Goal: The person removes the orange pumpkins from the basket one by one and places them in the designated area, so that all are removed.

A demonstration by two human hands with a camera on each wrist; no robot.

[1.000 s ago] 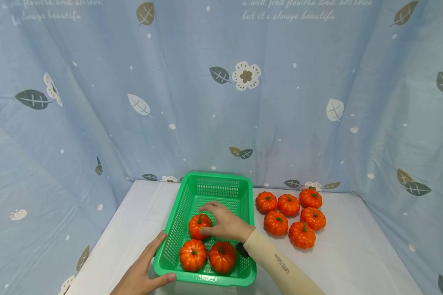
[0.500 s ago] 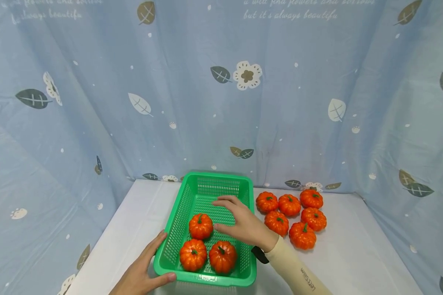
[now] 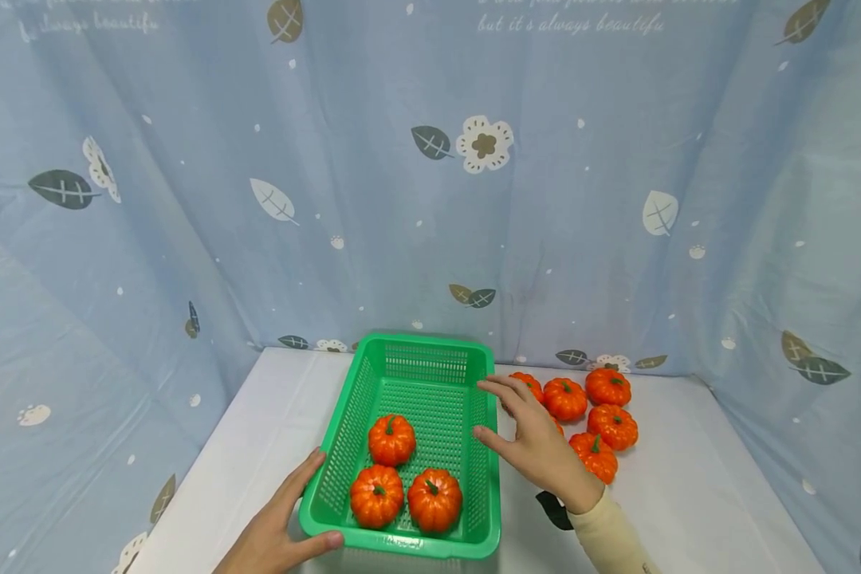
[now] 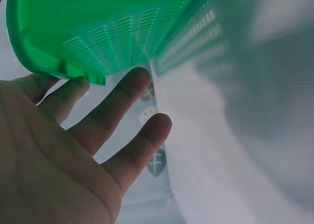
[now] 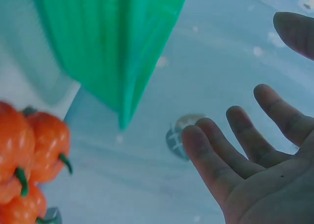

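Note:
A green plastic basket (image 3: 402, 544) with perforated walls holds three small orange pumpkins, among them a rear pumpkin (image 3: 391, 440), a front-left pumpkin (image 3: 376, 497) and a front-right pumpkin (image 3: 434, 501). At the basket's near-left corner, my left hand (image 3: 276, 522) touches the rim with fingers spread and fairly straight, as the left wrist view also shows. My right hand (image 3: 545, 450) hovers by the basket's right rim with nothing in it, thumb apart from the fingers. It partly covers the group of pumpkins on the right, where one pumpkin (image 3: 612, 427) shows whole.
Several loose pumpkins, such as a back-right pumpkin (image 3: 607, 387), sit close together right of the basket on the white table (image 3: 689, 494). A blue patterned curtain (image 3: 373, 191) surrounds the table at the back and sides.
My right hand has let go of the rear pumpkin in the basket, lifted away and moved right, past the basket's right rim. My left hand has stayed at the corner.

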